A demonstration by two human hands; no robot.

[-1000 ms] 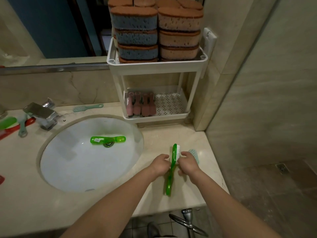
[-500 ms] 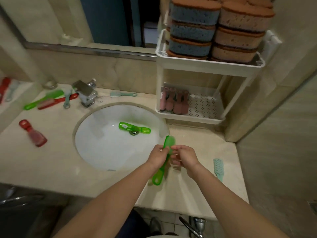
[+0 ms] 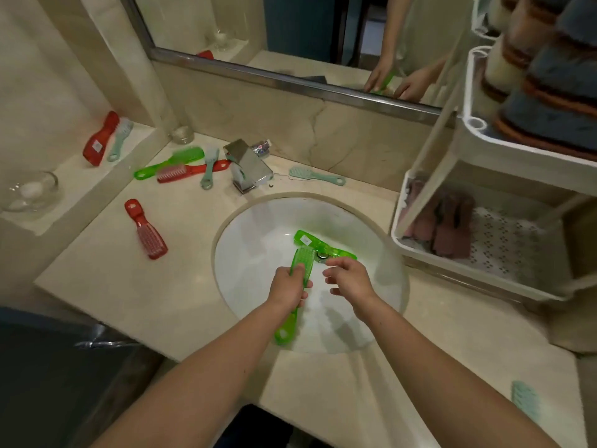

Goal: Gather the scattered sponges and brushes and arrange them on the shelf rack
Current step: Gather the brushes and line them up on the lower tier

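My left hand (image 3: 287,287) grips a green brush (image 3: 296,286) over the sink basin (image 3: 255,227), bristles up and handle pointing back toward me. My right hand (image 3: 349,278) hovers beside it with fingers apart, just above the end of a second green brush (image 3: 318,244) lying across the drain. Several more brushes lie scattered: a red brush (image 3: 147,229) on the counter, a green brush (image 3: 169,163) and a red one (image 3: 190,171) left of the tap, a teal brush (image 3: 316,176) behind the basin. The white shelf rack (image 3: 458,150) stands at right, sponges (image 3: 555,92) stacked on top.
A chrome tap (image 3: 248,169) stands behind the basin. A raised ledge (image 3: 106,173) at left carries a red brush (image 3: 100,137), a teal brush (image 3: 120,140) and a glass bowl (image 3: 30,192). Another teal brush (image 3: 525,399) lies near the counter's front right. Dark pink brushes (image 3: 449,227) fill the rack's lower tray.
The view has swung left. Both hands carried the green brush from the counter's right side to over the basin; my right hand has let go of it and now reaches over the brush in the sink.
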